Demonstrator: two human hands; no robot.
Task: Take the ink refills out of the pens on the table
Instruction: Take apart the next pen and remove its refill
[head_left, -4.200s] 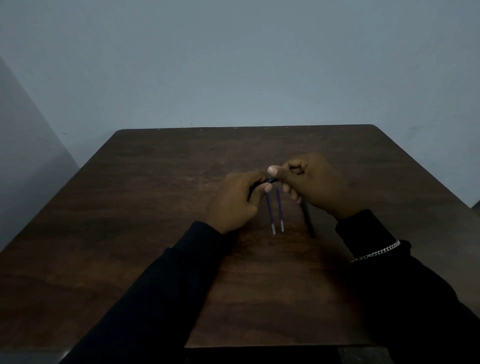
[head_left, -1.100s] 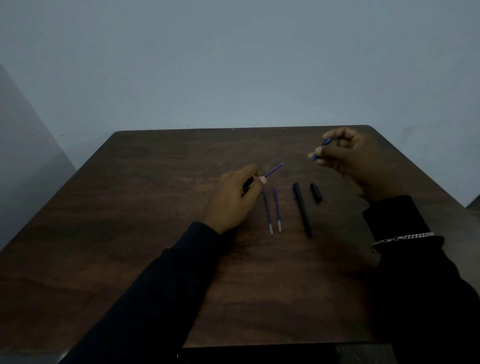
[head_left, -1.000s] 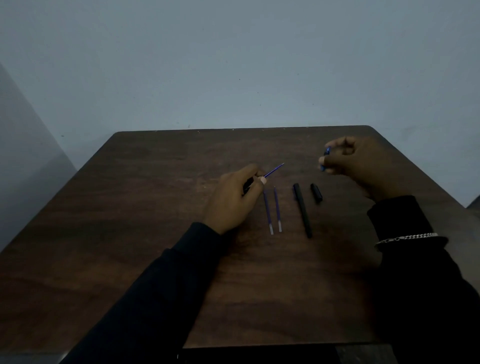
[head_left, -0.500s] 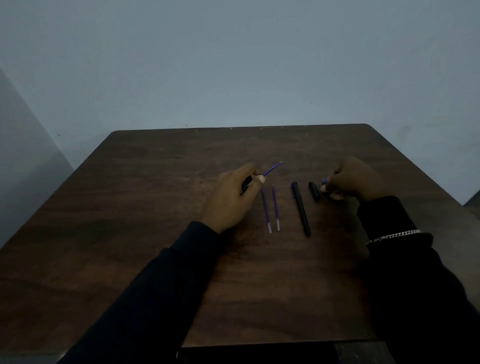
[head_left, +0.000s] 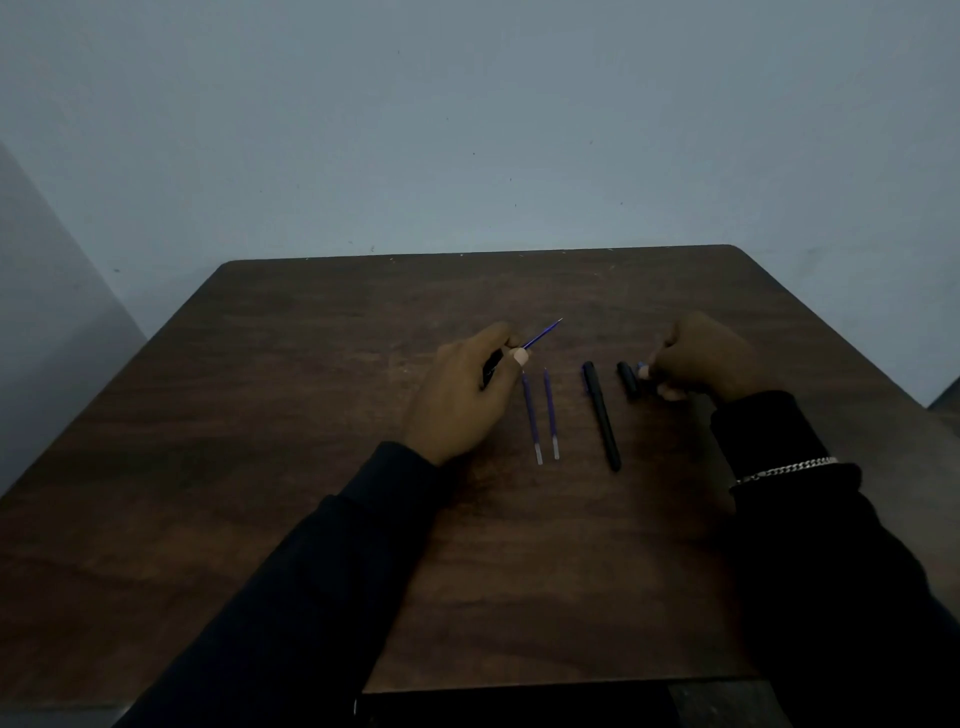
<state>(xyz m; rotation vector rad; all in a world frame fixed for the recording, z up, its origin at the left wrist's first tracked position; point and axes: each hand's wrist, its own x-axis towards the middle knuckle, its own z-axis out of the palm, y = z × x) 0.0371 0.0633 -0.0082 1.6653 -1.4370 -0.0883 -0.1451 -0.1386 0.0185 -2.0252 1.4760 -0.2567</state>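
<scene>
My left hand (head_left: 462, 395) grips a black pen barrel (head_left: 491, 368) from which a thin blue refill (head_left: 543, 333) sticks out up and to the right. Just right of that hand, two loose blue refills (head_left: 530, 415) (head_left: 550, 413) lie side by side on the dark wooden table (head_left: 311, 415). A black pen barrel (head_left: 602, 415) lies further right, with a short black pen piece (head_left: 627, 379) beside it. My right hand (head_left: 701, 364) rests low on the table against that piece, its fingertips pinching a small blue part (head_left: 641, 368).
The table's far edge meets a pale grey wall (head_left: 467, 130). A silver chain bracelet (head_left: 784, 469) sits on my right wrist over the dark sleeve. The table's near edge runs along the bottom of the view.
My right hand came down from the far right to the table beside the short black piece, carrying the small blue part. My left hand has kept still with the barrel and refill.
</scene>
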